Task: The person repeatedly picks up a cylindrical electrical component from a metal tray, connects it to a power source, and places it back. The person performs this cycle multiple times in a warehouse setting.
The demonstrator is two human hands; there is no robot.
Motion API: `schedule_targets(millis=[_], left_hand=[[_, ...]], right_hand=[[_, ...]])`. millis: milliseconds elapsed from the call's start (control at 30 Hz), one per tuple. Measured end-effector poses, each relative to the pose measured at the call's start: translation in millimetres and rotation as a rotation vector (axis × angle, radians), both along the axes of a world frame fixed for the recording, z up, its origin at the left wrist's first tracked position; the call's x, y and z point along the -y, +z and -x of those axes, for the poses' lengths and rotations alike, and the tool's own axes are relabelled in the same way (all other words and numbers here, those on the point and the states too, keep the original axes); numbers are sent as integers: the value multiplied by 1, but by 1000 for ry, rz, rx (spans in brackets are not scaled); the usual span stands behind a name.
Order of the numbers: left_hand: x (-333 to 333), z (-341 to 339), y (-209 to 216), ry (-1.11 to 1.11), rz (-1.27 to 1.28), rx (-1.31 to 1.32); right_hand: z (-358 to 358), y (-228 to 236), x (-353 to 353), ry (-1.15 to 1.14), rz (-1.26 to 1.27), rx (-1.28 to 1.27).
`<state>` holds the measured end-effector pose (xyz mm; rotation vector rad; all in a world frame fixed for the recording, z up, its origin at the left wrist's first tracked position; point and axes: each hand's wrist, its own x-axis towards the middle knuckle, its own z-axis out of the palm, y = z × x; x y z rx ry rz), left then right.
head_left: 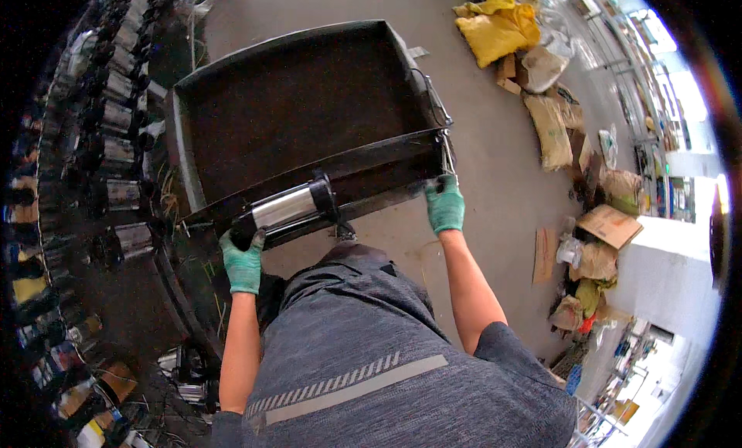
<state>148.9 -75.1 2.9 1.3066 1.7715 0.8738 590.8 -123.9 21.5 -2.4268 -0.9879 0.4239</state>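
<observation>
A dark, open metal cart point(375, 150) with raised rims stands in front of me. Across its near left edge lies a silver, motor-like cylinder point(284, 207) with black ends, tilted so that its right end is farther away. My left hand point(243, 264), in a green glove, is closed around the cylinder's left black end; some of its fingers are hidden. Also gloved in green, my right hand point(445, 207) grips the cart's near right corner, beside a metal rod point(448, 150). What lies under its palm is partly hidden.
Rows of similar silver-and-black cylinders point(122, 194) line the left side, close to the cart. Yellow sacks point(498, 30), pale sacks point(549, 131) and a flattened cardboard box point(610, 225) lie along the right. Grey floor point(495, 177) runs between cart and sacks.
</observation>
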Motion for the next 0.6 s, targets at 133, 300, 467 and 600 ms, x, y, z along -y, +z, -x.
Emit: schedule_targets(millis=[133,300,467,600], left_hand=[[-4,2,-7,-48,-49,-122],[-10,-8,28,-65,35,-114],[-13,4,17,-108,34,-5],[-12,-2,25,-103,54,-127]], right_hand=[[-57,-38,14,-132,-27,-62],[-64,-76,-18,-135,-48,54],[-31,-34,-19,-109,-326,-416],[17,-10,-13,164,-268,-955]])
